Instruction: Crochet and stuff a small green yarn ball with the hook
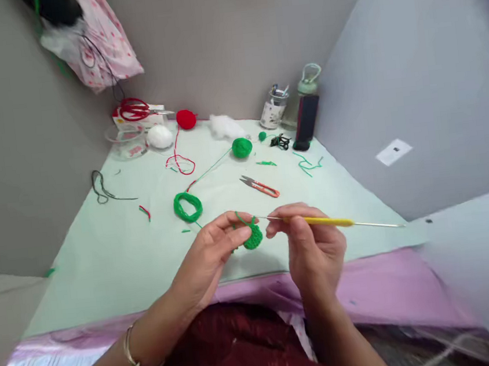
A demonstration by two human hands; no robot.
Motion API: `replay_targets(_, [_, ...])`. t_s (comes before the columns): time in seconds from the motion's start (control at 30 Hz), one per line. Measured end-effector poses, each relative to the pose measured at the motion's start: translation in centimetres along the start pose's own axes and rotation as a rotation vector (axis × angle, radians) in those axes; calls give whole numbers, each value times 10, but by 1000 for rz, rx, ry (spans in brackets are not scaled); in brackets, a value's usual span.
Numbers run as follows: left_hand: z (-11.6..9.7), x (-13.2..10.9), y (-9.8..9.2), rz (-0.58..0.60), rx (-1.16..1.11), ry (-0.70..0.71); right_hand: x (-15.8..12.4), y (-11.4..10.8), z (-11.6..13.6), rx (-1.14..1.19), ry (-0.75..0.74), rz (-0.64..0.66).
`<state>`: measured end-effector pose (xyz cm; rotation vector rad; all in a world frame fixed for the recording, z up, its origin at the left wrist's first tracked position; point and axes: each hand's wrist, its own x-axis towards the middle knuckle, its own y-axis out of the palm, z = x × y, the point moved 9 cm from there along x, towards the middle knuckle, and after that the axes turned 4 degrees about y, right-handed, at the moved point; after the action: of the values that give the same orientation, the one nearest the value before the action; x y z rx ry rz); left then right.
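Between the thumb and fingers of my left hand [216, 247] is a small round piece of green crochet [253, 237]. Green yarn loops over my left index finger. My right hand [311, 240] grips a crochet hook [329, 220] by its yellow handle; its thin metal tip reaches left to the top edge of the crochet piece. The other metal end points right. Beyond my left hand lies a coil of green yarn [176, 209], from which a strand runs toward my hand. Orange-handled thread snips [267, 190] rest on the table beyond both hands.
Farther back sit a green yarn ball [241, 148], a red yarn ball [186, 119], a white ball [160, 137] and white stuffing [226, 126]. Red-handled scissors [134, 109] lie at the back left. A pen cup [273, 113], a bottle [307, 83] and a phone [308, 119] stand back right.
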<state>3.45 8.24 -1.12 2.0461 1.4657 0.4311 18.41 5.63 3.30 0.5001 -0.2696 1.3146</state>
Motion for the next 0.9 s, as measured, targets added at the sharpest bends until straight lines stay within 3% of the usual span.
replay_targets(0.63, [-3,-1,0,-28,41,9,-4,1,12,-79,-78,42])
replay_targets(0.9, [-3,-1,0,-35,70,40,-10,5,26,-225,-205,47])
